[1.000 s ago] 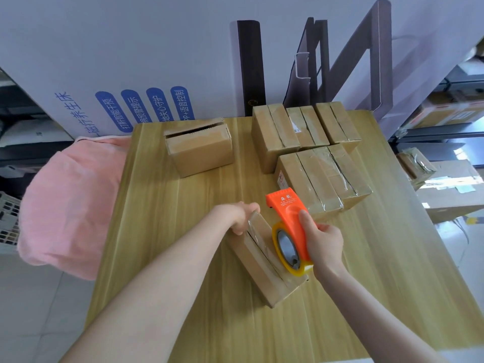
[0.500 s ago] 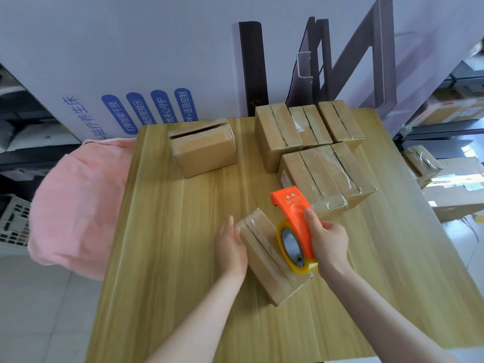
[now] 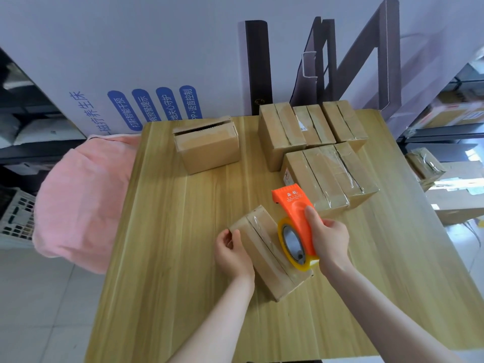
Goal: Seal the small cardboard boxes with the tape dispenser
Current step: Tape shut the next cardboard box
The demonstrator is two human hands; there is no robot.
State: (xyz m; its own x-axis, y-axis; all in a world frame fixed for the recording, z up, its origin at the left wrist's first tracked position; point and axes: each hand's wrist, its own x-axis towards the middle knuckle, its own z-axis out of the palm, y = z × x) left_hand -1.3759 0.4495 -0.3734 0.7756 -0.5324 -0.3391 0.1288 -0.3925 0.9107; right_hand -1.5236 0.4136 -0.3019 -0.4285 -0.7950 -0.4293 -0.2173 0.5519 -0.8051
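Note:
A small cardboard box (image 3: 264, 254) lies near the middle of the wooden table (image 3: 167, 258), with clear tape along its top seam. My left hand (image 3: 231, 254) rests against the box's left side, fingers lightly curled at its edge. My right hand (image 3: 328, 238) grips the orange tape dispenser (image 3: 297, 221), whose yellowish tape roll sits on the box's right end. An untaped box (image 3: 208, 146) with a gap in its top stands at the back left. Several taped boxes (image 3: 318, 155) are grouped at the back right.
A pink cloth (image 3: 81, 203) covers something beside the table's left edge. A large white printed carton (image 3: 157, 74) stands behind the table. More boxes (image 3: 424, 165) and shelving sit to the right, a white crate (image 3: 15, 221) to the far left.
My left hand slid from the box's far top end down to its left side. The dispenser stayed at the box's right end, shifting only slightly.

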